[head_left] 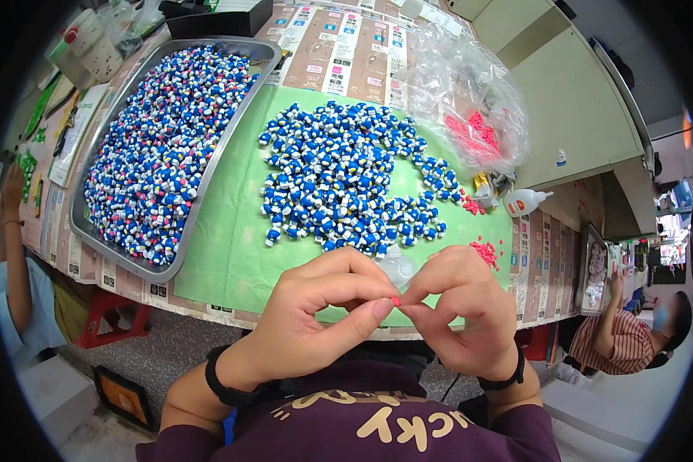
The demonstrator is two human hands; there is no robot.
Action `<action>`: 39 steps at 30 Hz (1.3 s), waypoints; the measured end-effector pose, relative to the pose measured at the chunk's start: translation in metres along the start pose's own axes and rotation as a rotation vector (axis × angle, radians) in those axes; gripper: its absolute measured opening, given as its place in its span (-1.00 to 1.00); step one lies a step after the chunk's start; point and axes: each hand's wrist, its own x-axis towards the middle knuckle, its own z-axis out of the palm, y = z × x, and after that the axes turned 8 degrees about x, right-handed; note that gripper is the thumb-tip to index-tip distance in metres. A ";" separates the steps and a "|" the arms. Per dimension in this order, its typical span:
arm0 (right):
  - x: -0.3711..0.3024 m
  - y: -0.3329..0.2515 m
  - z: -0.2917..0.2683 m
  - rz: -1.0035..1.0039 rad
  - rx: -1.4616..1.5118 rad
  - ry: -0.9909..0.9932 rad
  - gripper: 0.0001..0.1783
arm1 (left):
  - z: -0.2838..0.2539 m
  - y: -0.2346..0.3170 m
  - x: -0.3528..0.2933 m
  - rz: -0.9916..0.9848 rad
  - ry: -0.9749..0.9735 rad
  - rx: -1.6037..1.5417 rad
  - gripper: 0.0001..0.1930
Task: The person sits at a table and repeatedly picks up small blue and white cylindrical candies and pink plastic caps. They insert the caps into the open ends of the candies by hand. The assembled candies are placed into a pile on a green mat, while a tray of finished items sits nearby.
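Note:
Just in front of my body, over the near edge of the green mat (pixel 231 223), my left hand (pixel 316 312) is closed in a pinch. My right hand (pixel 470 304) meets it fingertip to fingertip. Between them shows a tiny pink piece (pixel 396 301), which both hands pinch; its exact shape is too small to make out. Beyond my hands spreads a loose pile of small blue-and-white plastic figures (pixel 327 173). A small clear cup (pixel 396 267) stands behind my fingers, partly hidden. To the right lie little heaps of loose pink pieces (pixel 485 251).
At the left, a metal tray (pixel 196 208) is full of similar figures, some with pink bits. A white squeeze bottle (pixel 523 202) lies by the mat's right edge, below a clear plastic bag (pixel 470 100) with pink pieces. Other people (pixel 616 335) sit at both sides.

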 end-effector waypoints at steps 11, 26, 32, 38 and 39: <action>0.006 -0.001 -0.004 -0.013 -0.103 -0.039 -0.66 | 0.003 0.001 0.000 -0.100 -0.052 0.012 -0.87; 0.022 0.029 -0.022 0.469 -0.215 -0.268 -0.84 | -0.027 -0.015 -0.013 -0.237 0.183 -0.212 -0.78; 0.030 0.008 -0.022 0.504 0.045 -0.132 -0.79 | -0.022 -0.010 -0.012 -0.297 0.205 -0.434 -0.77; 0.027 -0.007 -0.004 0.384 0.238 -0.022 -0.62 | -0.002 -0.007 -0.007 -0.209 0.269 -0.382 -0.75; 0.025 -0.008 0.000 0.358 0.230 0.000 -0.62 | 0.000 -0.005 -0.005 -0.203 0.283 -0.346 -0.74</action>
